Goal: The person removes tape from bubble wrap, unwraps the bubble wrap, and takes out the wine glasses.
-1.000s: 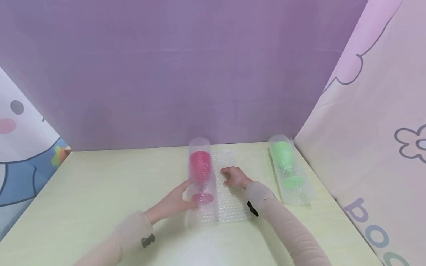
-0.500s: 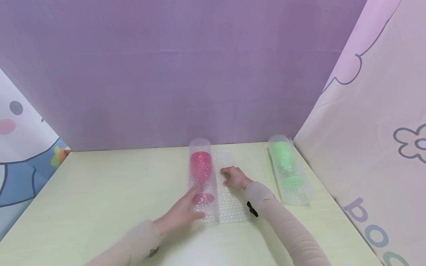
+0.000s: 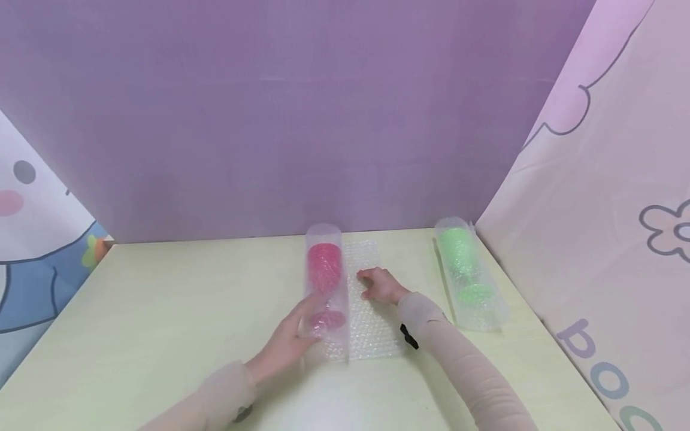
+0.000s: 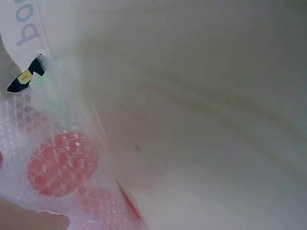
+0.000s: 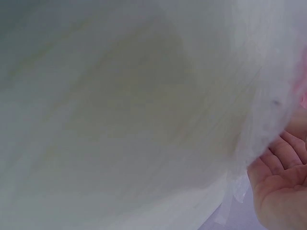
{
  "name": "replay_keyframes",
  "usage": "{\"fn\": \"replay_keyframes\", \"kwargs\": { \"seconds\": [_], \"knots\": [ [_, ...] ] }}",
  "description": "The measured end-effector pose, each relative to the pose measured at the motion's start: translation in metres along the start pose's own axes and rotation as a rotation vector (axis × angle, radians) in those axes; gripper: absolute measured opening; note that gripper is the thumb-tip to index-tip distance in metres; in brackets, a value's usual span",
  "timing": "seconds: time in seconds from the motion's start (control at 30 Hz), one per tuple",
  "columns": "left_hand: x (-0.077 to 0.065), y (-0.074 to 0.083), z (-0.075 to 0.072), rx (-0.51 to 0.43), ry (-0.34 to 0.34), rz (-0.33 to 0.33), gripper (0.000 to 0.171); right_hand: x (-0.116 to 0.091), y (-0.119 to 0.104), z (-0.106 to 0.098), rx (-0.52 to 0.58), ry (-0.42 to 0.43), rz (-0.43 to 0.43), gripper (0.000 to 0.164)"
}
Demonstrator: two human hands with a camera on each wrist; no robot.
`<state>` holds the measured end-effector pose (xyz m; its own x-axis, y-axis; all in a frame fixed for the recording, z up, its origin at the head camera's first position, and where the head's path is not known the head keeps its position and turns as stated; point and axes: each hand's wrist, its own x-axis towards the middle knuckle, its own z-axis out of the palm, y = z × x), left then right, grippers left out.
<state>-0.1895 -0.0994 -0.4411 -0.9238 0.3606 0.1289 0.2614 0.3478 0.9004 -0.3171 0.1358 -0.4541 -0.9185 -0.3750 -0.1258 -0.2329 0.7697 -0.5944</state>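
Note:
A pink goblet (image 3: pixel 325 269) lies on its side, rolled in bubble wrap, at the middle of the table in the head view. My left hand (image 3: pixel 286 341) holds the lower part of this roll from the left, thumb towards me; the wrap blurs parts of its fingers. In the left wrist view the goblet's round base (image 4: pixel 62 165) shows through the bubbles. To the right extends a flat stretch of bubble wrap (image 3: pixel 372 335). My right hand (image 3: pixel 381 286) rests on that stretch, fingers loosely bent; the right wrist view (image 5: pixel 283 177) shows its palm side.
A green goblet (image 3: pixel 459 257) wrapped in bubble wrap lies at the right, near the side wall. A purple wall (image 3: pixel 323 120) rises behind the table (image 3: pixel 162 311). Printed panels stand at both sides.
My left hand slid towards me along the roll, then drew back slightly left and took hold of its lower left side. The roll shifted slightly. My right hand stayed in place.

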Motion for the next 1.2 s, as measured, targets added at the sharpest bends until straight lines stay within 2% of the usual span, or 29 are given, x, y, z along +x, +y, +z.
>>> {"fn": "replay_keyframes", "kwargs": {
  "seconds": [0.23,0.5,0.73,0.93,1.2],
  "knots": [
    [-0.008,-0.002,-0.013,0.019,0.082,-0.002,0.077,0.003,-0.003,0.000,0.005,0.000,-0.004,0.057],
    [-0.023,-0.008,-0.028,0.075,0.127,-0.029,0.072,0.004,0.003,0.001,-0.026,0.001,-0.023,0.055],
    [-0.034,-0.014,-0.043,0.087,0.153,-0.046,0.068,0.003,0.003,-0.001,-0.038,0.002,-0.018,0.053],
    [-0.042,-0.016,-0.057,0.075,0.175,-0.018,0.062,0.003,0.001,0.001,-0.025,-0.011,0.009,0.054],
    [-0.050,-0.017,-0.074,0.083,0.187,0.006,0.056,0.005,0.002,0.002,-0.046,0.003,-0.011,0.054]
  ]
}}
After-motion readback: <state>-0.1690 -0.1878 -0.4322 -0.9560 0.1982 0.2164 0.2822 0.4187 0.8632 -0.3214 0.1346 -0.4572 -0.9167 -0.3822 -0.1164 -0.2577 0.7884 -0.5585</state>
